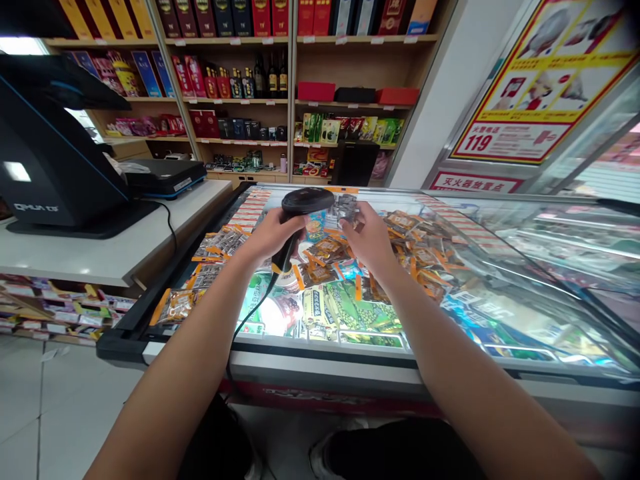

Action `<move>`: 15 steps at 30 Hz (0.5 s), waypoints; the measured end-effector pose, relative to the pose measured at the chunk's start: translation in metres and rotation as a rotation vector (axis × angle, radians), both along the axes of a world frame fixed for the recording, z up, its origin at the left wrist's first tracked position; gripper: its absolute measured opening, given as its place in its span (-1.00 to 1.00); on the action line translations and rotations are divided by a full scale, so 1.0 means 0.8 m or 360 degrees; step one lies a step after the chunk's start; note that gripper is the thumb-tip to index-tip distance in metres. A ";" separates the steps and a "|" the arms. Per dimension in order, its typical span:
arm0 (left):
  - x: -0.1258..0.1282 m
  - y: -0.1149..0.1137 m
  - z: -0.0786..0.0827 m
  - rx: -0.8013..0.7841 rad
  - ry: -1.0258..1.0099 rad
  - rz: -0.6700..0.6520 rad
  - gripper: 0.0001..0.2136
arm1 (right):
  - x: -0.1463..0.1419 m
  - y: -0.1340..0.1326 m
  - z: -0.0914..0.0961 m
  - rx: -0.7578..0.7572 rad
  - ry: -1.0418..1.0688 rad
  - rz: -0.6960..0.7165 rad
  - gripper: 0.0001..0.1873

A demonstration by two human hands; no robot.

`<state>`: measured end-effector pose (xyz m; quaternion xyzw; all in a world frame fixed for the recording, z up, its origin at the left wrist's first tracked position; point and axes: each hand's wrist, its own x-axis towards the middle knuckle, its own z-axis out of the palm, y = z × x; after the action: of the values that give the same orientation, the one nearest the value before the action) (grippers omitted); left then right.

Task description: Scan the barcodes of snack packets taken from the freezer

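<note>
My left hand (277,235) is wrapped round the handle of a black barcode scanner (306,199), whose cable hangs down past the freezer's front edge. Between the fingers of my right hand (367,233) is a small snack packet (346,205) with a silvery back and an orange edge, held up just right of the scanner head. Below both hands, many orange-edged snack packets (425,257) lie spread over the glass top of a chest freezer (320,360). A smaller group of packets (220,243) lies left of my left hand.
Bagged frozen goods (350,303) show through the glass. To the left, a counter (100,257) carries a checkout terminal (65,153) and a black scale (160,175). Shelves (227,100) with boxes and bottles stand behind. A white pillar (425,87) rises at the back right.
</note>
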<state>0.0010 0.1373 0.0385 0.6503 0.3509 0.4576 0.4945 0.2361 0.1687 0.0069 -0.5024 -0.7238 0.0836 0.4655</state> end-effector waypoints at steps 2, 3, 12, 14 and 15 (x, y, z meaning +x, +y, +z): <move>-0.005 -0.001 0.006 0.0047 -0.0135 0.0119 -0.76 | 0.001 -0.004 -0.002 0.0084 -0.0407 -0.0127 -0.66; -0.008 -0.001 0.010 0.0068 -0.0209 0.0205 -0.76 | 0.001 -0.007 -0.003 0.0097 -0.0622 -0.0171 -0.65; -0.043 0.012 0.031 0.0113 -0.0514 0.1147 -0.70 | -0.034 -0.033 -0.004 -0.0067 -0.1080 -0.0160 -0.42; -0.044 0.013 0.030 0.0128 -0.0483 0.1171 -0.71 | -0.060 -0.029 0.002 0.0017 -0.1003 -0.0081 -0.47; -0.043 0.012 0.030 0.0132 -0.0462 0.1144 -0.72 | -0.076 -0.024 0.004 0.0039 -0.0959 0.0011 -0.51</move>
<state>-0.0334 0.1469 0.0625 0.4339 0.4640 0.7027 0.3204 0.1756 0.1492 0.0099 -0.4965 -0.8320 -0.0764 0.2354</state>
